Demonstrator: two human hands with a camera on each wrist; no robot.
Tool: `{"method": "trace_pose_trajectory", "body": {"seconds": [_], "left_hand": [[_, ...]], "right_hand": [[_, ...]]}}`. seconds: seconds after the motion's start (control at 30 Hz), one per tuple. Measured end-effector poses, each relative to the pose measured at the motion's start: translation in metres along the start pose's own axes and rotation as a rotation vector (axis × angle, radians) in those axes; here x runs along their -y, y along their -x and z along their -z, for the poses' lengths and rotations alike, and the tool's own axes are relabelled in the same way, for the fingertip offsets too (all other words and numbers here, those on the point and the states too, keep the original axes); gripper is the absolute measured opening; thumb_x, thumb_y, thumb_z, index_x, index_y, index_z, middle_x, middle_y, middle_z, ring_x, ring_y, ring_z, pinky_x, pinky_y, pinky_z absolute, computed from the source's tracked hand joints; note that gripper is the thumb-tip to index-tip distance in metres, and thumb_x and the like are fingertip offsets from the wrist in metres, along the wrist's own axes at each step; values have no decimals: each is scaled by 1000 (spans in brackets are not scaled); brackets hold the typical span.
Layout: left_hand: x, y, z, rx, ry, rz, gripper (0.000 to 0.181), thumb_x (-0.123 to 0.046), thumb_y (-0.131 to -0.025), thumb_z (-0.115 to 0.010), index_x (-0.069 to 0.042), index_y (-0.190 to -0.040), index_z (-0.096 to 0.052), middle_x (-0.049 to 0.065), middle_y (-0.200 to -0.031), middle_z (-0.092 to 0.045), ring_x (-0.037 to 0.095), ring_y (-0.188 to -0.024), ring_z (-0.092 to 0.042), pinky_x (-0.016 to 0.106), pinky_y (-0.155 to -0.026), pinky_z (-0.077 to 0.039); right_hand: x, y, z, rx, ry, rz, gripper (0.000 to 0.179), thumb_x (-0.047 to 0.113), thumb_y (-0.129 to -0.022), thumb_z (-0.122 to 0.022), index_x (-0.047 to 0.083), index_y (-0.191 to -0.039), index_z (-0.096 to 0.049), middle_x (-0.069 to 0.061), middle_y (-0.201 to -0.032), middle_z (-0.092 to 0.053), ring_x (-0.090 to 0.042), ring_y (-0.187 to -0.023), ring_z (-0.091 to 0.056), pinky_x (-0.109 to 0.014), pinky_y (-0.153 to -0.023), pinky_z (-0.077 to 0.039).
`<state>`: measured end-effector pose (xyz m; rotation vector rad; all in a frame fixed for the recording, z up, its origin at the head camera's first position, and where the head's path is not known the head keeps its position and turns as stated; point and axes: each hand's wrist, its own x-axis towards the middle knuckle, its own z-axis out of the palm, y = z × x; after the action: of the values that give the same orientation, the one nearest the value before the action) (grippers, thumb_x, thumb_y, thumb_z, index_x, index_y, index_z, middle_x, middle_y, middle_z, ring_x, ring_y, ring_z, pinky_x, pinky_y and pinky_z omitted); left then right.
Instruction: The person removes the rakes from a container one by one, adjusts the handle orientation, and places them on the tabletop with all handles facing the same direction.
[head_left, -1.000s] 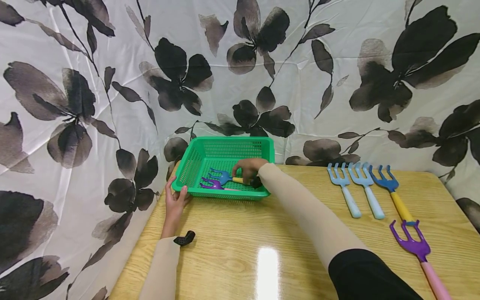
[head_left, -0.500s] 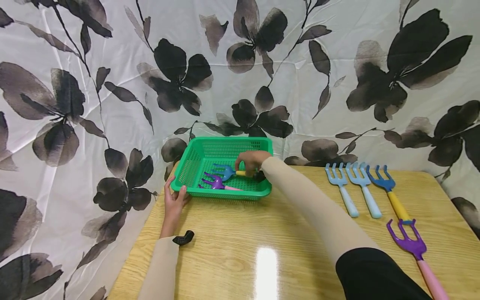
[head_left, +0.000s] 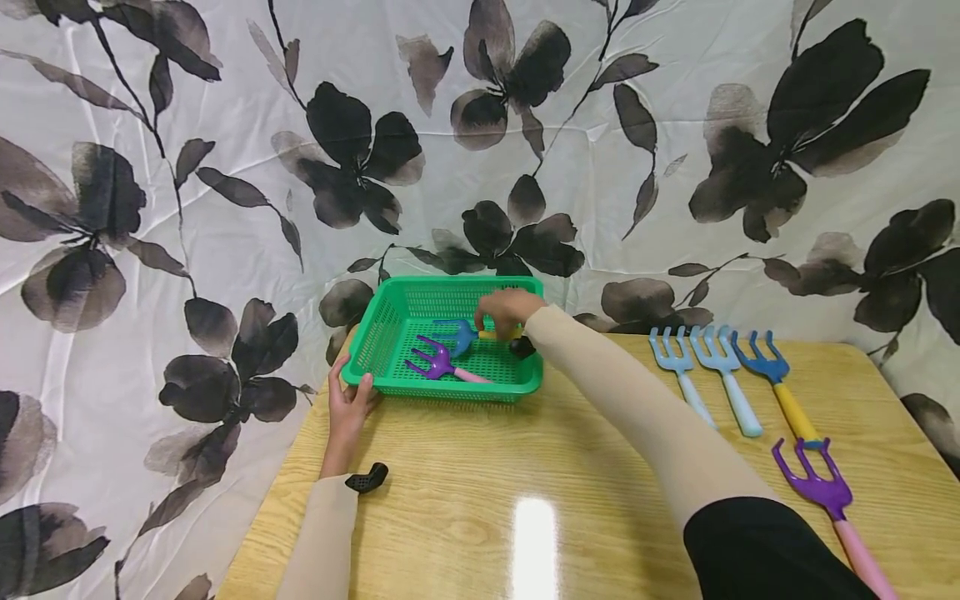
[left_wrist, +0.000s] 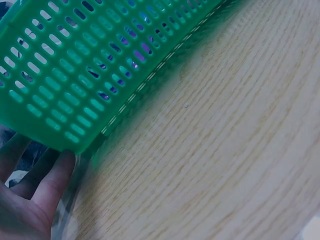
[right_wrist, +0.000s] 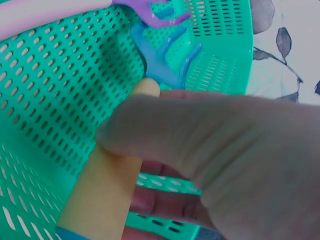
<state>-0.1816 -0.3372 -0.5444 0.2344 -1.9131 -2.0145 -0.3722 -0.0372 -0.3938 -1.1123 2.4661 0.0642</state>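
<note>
A green perforated plastic basket (head_left: 450, 389) sits at the back of the wooden table. My left hand (head_left: 348, 412) touches its front left corner, with thumb and straight fingers on either side of that corner; in the left wrist view the fingertips are right at the green wall. Inside the basket, my right hand (head_left: 506, 310) grips the yellow handle (right_wrist: 105, 187) of a hand fork with blue tines (head_left: 463, 337). A second hand fork, with purple tines (head_left: 437, 360) and a pink handle (head_left: 472, 377), lies near the basket's front wall.
Right of the basket lie two light-blue hand forks (head_left: 678, 364) (head_left: 729, 377), a blue hand fork with a yellow handle (head_left: 793, 410) and a purple one with a pink handle (head_left: 832, 497). A floral curtain (head_left: 600, 192) hangs behind the table (head_left: 450, 492).
The right hand has shifted the blue and yellow hand fork slightly back and right within the basket, away from the purple one. The left hand keeps its place at the corner.
</note>
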Motion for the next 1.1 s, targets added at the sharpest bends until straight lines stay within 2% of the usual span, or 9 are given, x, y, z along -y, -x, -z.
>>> {"method": "trace_pose_trajectory", "body": {"seconds": [0.17, 0.3, 0.37, 0.47, 0.57, 0.77, 0.9, 1.0, 1.1], "left_hand": [[2, 0, -1, 1, 6, -5, 68, -20, -107, -58, -17, -162, -19, 29, -143, -51, 14, -108, -67, 63, -102, -45], [4, 1, 1, 13, 14, 7, 68, -20, -107, -58, -21, -163, -19, 31, -143, -50, 12, -107, -67, 62, -104, -45], [4, 0, 1, 25, 26, 16, 68, -20, -107, -58, -22, -163, -18, 30, -145, -48, 11, -109, -66, 62, -106, -43], [3, 0, 2, 41, 50, 14, 69, -18, -107, -57, -23, -163, -17, 30, -149, -44, 9, -114, -63, 64, -107, -40], [-3, 0, 2, 51, 73, 21, 69, -16, -107, -57, -22, -163, -17, 32, -151, -41, 10, -115, -62, 66, -108, -37], [-26, 8, -5, 62, 68, 43, 69, -17, -106, -60, -18, -161, -18, 35, -150, -41, 9, -111, -64, 67, -109, -36], [-27, 9, -5, 56, 63, 37, 69, -18, -105, -61, -18, -161, -21, 34, -148, -43, 9, -108, -66, 68, -109, -36], [-26, 10, -4, 59, 65, 28, 68, -19, -105, -61, -19, -161, -21, 34, -148, -43, 9, -109, -65, 68, -108, -37], [-26, 11, -3, 62, 56, 31, 70, -20, -105, -61, -19, -161, -20, 35, -149, -42, 8, -111, -64, 67, -108, -37]], "right_hand": [[6, 3, 0, -35, 35, -20, 46, 4, -90, -74, 24, -131, -71, -9, -139, -60, -26, -106, -53, -47, -86, -51], [10, 2, -5, -60, 82, -44, 47, 0, -89, -72, 23, -130, -71, -5, -131, -63, -24, -100, -53, -45, -87, -51], [12, 1, -6, -107, 132, -54, 38, -1, -90, -71, 22, -120, -74, -3, -119, -67, -22, -90, -52, -42, -81, -51], [16, 0, -5, -203, 235, -66, 13, 7, -94, -73, 19, -96, -75, 0, -95, -68, -19, -76, -47, -37, -70, -49], [18, -1, -4, -270, 328, -89, 19, 16, -100, -70, 18, -82, -66, -1, -81, -63, -18, -68, -44, -36, -63, -45], [11, 4, -3, -323, 401, -137, 23, 15, -104, -62, 18, -81, -64, -1, -72, -56, -18, -64, -40, -36, -59, -37], [6, 12, 2, -413, 409, -126, 23, 14, -105, -62, 18, -83, -67, -1, -65, -51, -18, -60, -37, -35, -56, -32], [6, 18, 6, -491, 408, -108, 16, 15, -103, -64, 19, -90, -74, -4, -69, -58, -19, -59, -41, -35, -55, -36], [8, 22, 7, -559, 416, -93, 15, 15, -103, -64, 21, -105, -78, -8, -83, -67, -24, -63, -52, -38, -56, -46]]}}
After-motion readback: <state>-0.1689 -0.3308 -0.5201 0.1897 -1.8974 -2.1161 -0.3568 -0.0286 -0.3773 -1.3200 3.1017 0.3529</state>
